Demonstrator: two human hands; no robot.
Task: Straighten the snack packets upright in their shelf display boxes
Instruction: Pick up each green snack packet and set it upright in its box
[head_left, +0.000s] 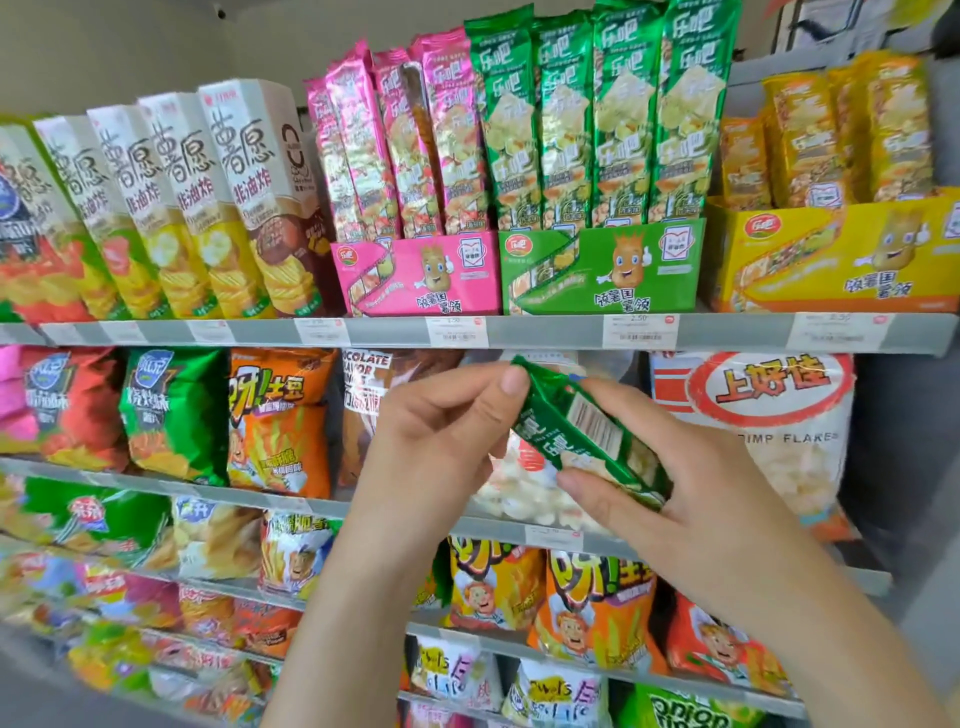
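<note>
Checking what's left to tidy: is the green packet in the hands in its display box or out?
Out. The left hand and right hand hold the green packet tilted, below the green display box.

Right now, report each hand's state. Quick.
Left hand: closed, pinching the top end of the green packet.
Right hand: closed, gripping the same packet's lower end.

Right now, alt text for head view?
Two hands hold a tilted green snack packet before store shelves: left hand pinches its top corner, right hand grips its lower end. Above, matching packets stand upright in a green display box.
</note>
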